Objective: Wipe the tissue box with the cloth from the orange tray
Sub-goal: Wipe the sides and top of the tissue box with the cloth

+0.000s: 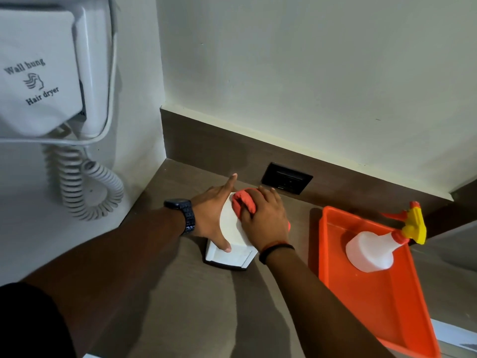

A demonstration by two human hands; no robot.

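A white tissue box (231, 229) lies on the brown counter near the back corner. My left hand (211, 213) grips its left side, thumb on the near end and index finger stretched along the far edge. My right hand (265, 215) presses a bunched red cloth (244, 204) onto the far part of the box top. A little of the cloth also shows under the right side of that hand. The orange tray (382, 303) sits to the right of the box.
A white spray bottle (371, 250) with a yellow and red trigger lies in the tray's far end. A black socket plate (286, 178) sits in the backsplash behind the box. A wall-hung hair dryer (41, 78) with a coiled cord (85, 187) hangs at left.
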